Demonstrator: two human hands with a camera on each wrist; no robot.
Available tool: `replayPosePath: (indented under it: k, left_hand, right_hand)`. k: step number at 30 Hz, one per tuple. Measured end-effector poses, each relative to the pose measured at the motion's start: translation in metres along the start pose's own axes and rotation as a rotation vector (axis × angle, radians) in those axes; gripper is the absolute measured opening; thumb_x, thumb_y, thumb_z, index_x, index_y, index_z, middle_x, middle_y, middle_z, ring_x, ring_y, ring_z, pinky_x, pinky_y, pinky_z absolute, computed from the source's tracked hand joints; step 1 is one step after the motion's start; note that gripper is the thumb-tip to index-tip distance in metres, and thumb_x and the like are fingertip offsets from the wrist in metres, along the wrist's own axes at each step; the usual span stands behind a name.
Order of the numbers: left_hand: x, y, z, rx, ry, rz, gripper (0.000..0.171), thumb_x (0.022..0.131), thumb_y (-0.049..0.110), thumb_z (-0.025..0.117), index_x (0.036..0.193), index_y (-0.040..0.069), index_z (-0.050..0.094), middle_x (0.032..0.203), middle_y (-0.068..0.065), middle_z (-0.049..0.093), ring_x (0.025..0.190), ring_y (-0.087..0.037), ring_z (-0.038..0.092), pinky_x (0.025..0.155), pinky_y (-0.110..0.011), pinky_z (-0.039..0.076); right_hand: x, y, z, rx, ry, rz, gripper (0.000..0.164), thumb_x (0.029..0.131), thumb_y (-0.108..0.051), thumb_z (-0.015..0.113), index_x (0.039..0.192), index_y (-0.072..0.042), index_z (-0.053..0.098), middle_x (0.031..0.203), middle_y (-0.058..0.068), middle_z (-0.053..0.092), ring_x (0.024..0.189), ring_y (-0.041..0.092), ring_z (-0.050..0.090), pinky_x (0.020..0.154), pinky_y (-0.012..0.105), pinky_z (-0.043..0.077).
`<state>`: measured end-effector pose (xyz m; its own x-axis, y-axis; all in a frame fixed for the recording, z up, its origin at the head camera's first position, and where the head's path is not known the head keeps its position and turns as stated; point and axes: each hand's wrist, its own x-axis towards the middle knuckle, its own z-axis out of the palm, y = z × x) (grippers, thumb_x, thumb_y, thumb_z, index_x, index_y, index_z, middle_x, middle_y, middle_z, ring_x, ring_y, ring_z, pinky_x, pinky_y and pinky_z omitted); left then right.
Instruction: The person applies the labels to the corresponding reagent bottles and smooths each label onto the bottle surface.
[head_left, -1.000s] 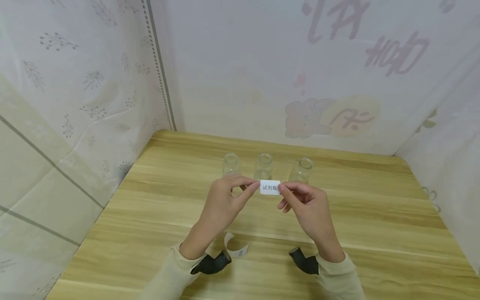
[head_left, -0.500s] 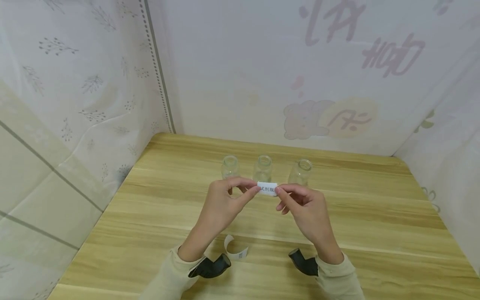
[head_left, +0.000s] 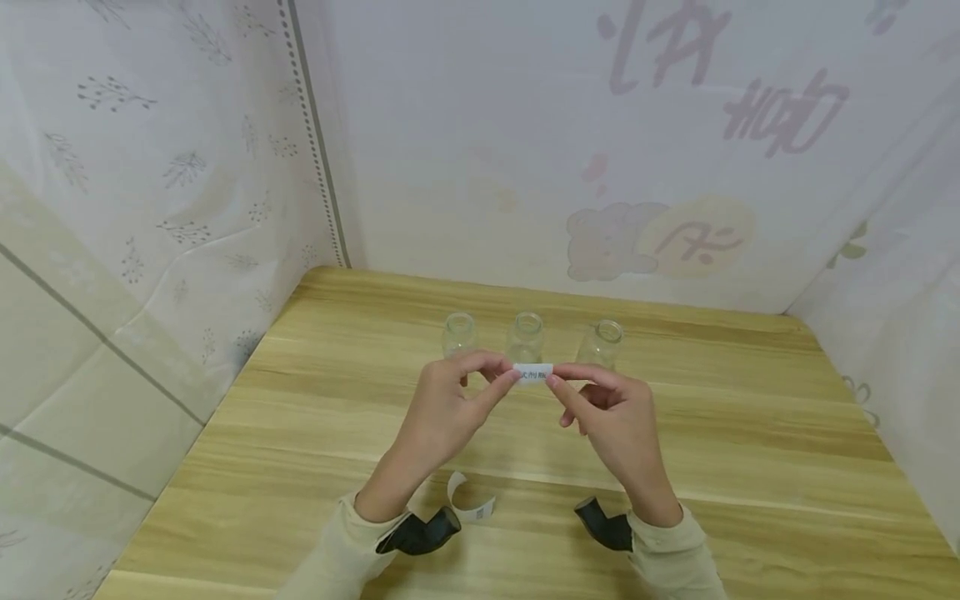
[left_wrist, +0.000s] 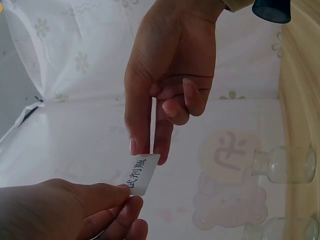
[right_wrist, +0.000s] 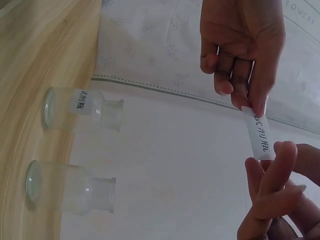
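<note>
A small white label (head_left: 534, 374) printed with dark characters is stretched between both hands above the table. My left hand (head_left: 450, 412) pinches its left end between thumb and forefinger. At the other end, my right hand (head_left: 618, 417) pinches it the same way, with its remaining fingers curled below. Just beyond the hands stand three clear glass bottles without stoppers: a left bottle (head_left: 459, 335), a middle bottle (head_left: 525, 340) and a right bottle (head_left: 602, 342). The hands hide some of their lower parts. In the right wrist view, the upper bottle (right_wrist: 82, 110) bears a similar label.
A curled white paper strip (head_left: 480, 510) lies on the wooden table (head_left: 300, 433) near the left wrist. Black curved pieces, a left one (head_left: 420, 533) and a right one (head_left: 603, 525), sit at the cuffs. Patterned cloth walls (head_left: 450, 167) enclose the table's back and sides.
The label has tilted back, so its face looks narrower from the head view. The right forefinger has straightened along the label's end. Both hands keep their grip; bottles and strip stay put.
</note>
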<state>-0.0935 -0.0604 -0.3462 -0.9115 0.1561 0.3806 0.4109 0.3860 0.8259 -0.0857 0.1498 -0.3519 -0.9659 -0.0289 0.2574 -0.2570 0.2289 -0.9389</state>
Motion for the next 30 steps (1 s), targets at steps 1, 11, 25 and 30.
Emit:
replayPosePath:
  k: [1,11,25,30]
  left_hand:
    - [0.003,0.0,0.0,0.0,0.002,0.008,0.007,0.093,0.018,0.08,0.098,0.013,0.078,0.083,0.01,0.071,0.081,-0.01,0.06,0.079,-0.039,0.044]
    - [0.037,-0.018,0.011,-0.072,0.153,0.059,0.008,0.092,0.019,0.081,0.093,0.012,0.08,0.082,0.005,0.074,0.076,-0.014,0.06,0.056,-0.024,0.033]
    - [0.047,-0.092,0.06,-0.051,0.026,-0.084,0.01,0.1,0.014,0.071,0.094,0.009,0.065,0.134,-0.016,0.064,0.088,-0.022,0.068,0.068,-0.026,0.053]
    - [0.048,-0.103,0.065,-0.045,-0.012,-0.084,0.009,0.101,0.012,0.069,0.095,0.008,0.064,0.145,-0.019,0.058,0.087,-0.023,0.071,0.069,-0.029,0.057]
  right_hand:
    - [0.003,0.0,0.001,-0.006,0.001,-0.006,0.011,0.092,-0.007,0.079,0.102,-0.003,0.08,0.065,0.005,0.067,0.047,0.017,0.058,0.04,0.022,0.035]
    - [0.038,0.001,0.009,-0.089,0.048,-0.169,0.007,0.093,-0.012,0.08,0.095,-0.006,0.081,0.064,0.003,0.066,0.047,0.017,0.055,0.041,0.023,0.033]
    - [0.075,0.097,0.007,-0.081,-0.088,-0.036,0.011,0.091,-0.013,0.082,0.094,-0.003,0.081,0.108,0.013,0.072,0.063,0.016,0.067,0.057,0.024,0.05]
    - [0.082,0.11,0.01,-0.12,-0.078,-0.006,0.015,0.09,-0.018,0.083,0.092,-0.002,0.082,0.122,0.014,0.072,0.063,0.017,0.069,0.057,0.024,0.052]
